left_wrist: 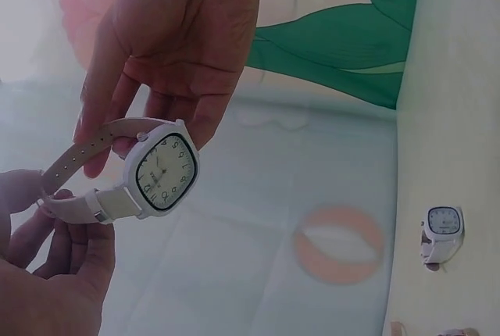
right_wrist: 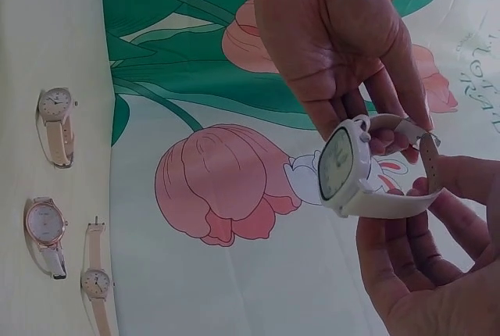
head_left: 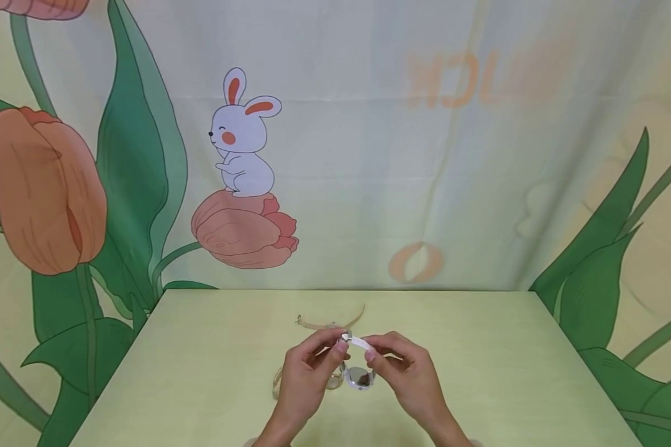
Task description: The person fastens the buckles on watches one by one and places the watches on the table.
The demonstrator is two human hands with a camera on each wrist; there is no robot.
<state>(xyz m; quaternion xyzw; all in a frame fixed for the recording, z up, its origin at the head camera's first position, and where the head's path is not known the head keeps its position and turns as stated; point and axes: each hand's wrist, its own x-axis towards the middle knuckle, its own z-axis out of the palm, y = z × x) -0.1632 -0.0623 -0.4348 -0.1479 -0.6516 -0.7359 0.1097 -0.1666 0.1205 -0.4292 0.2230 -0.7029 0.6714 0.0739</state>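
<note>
A white wristwatch (head_left: pixel 360 377) with a squarish case hangs below both hands, its strap bent into a loop. In the left wrist view, the watch dial (left_wrist: pixel 166 172) shows dark numerals. My left hand (head_left: pixel 312 367) pinches one strap half near the metal buckle (right_wrist: pixel 409 130). The other half, the holed strap (right_wrist: pixel 430 162), is between the fingers of my right hand (head_left: pixel 407 367). The two strap ends meet between the hands; I cannot tell whether the strap passes through the buckle. In the head view, fingers hide parts of the strap.
More watches lie on the pale table (head_left: pixel 201 360): one with its strap spread out (head_left: pixel 355 320) beyond the hands, and a beige-strapped watch (head_left: pixel 276 383) beside the left hand. A white watch (left_wrist: pixel 444 222) appears in the left wrist view. Behind hangs a printed curtain (head_left: pixel 341 155).
</note>
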